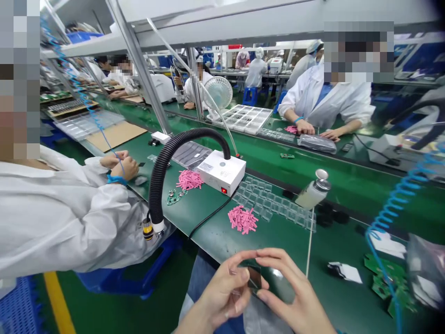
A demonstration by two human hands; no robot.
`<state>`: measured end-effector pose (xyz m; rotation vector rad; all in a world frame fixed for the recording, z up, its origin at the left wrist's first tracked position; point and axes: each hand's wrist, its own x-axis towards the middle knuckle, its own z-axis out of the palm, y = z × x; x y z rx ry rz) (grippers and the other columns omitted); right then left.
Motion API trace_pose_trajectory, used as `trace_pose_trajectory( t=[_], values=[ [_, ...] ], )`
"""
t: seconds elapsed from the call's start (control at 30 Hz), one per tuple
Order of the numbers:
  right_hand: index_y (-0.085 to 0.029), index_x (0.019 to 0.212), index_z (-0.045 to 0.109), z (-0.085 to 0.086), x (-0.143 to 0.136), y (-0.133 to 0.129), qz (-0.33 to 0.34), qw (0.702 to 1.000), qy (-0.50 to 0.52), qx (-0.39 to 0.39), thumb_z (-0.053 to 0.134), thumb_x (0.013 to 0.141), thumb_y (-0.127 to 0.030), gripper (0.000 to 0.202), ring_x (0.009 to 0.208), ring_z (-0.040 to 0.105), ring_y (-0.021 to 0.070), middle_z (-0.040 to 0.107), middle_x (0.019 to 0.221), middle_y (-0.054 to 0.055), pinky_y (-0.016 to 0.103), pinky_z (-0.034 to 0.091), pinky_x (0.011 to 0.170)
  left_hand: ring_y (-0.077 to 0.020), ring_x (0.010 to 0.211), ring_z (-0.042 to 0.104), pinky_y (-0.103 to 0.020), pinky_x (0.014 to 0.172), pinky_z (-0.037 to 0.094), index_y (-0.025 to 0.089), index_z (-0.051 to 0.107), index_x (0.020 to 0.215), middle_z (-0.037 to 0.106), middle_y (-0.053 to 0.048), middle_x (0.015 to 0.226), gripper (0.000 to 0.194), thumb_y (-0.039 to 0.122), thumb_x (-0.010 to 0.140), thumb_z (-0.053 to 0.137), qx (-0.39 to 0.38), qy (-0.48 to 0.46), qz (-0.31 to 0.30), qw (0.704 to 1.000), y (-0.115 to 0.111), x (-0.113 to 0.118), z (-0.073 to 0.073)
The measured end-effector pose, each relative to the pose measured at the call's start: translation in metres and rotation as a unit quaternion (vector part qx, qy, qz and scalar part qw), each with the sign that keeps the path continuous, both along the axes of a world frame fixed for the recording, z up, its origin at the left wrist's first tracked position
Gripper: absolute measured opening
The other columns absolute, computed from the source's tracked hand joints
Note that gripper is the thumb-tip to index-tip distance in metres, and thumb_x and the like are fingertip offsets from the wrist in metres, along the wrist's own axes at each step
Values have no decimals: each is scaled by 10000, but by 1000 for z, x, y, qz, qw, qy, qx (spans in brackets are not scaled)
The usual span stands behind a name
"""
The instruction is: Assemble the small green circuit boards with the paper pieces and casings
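Observation:
Close to the bench's front edge, my left hand [225, 290] and my right hand [287, 285] meet around a small dark, glossy rectangular piece [255, 277]. The fingers of my left hand are curled on its left side, and a clear edge shows by them. My right thumb and fingers reach its right side. Beyond my hands lies a pile of pink strips [242, 219] on the green bench. Rows of small clear square plastic pieces [274, 199] lie behind that pile.
A white box [222, 171] with a black hose [158, 185] stands left of centre. A bottle [314, 191] is behind the clear pieces. Green circuit boards [385, 280] and a blue coiled cord [392, 202] are at right. Co-workers sit at left and across the bench.

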<state>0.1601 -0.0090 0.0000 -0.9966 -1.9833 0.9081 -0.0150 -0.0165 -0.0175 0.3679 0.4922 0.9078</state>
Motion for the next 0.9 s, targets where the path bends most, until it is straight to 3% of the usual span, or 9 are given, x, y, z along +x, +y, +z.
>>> trace_pose_trajectory(
  t=[0.17,0.27,0.37,0.53,0.9],
  values=[
    [-256,1079,520,3,0,-1,-11,1000,-1,29,612,796,-131,323,1052,574,210,590,1105,56,326,474,904,-29,292,464,-119,228,236,145,585,1148,729,-112,809,497,357,722,726,-12,5,-10,1000,-1,5,4],
    [-254,1066,528,4,3,-1,-43,998,8,49,608,809,-158,286,1017,579,203,589,1075,50,305,487,859,-135,500,642,-148,298,396,104,592,1129,729,-139,832,509,434,751,671,-59,37,14,997,3,8,7],
    [-262,1080,532,4,4,-1,-49,998,-8,43,609,817,-154,295,1028,565,199,577,1098,45,294,489,845,-230,712,701,-263,519,557,49,627,1036,728,-165,807,563,555,816,511,-155,65,52,984,10,10,10],
    [-261,1094,529,-2,-7,-2,4,998,-64,3,602,798,-74,357,1058,534,209,573,1133,39,337,465,888,-234,612,698,-326,624,552,35,659,903,707,-148,646,600,569,864,389,-236,49,54,969,17,15,10],
    [-258,1126,528,-7,-15,-2,26,993,-112,-22,610,741,-1,470,1082,493,221,559,1158,35,371,444,913,-230,622,689,-343,673,530,59,658,849,674,-108,578,496,476,898,394,-235,37,55,970,12,23,0]
  ],
)
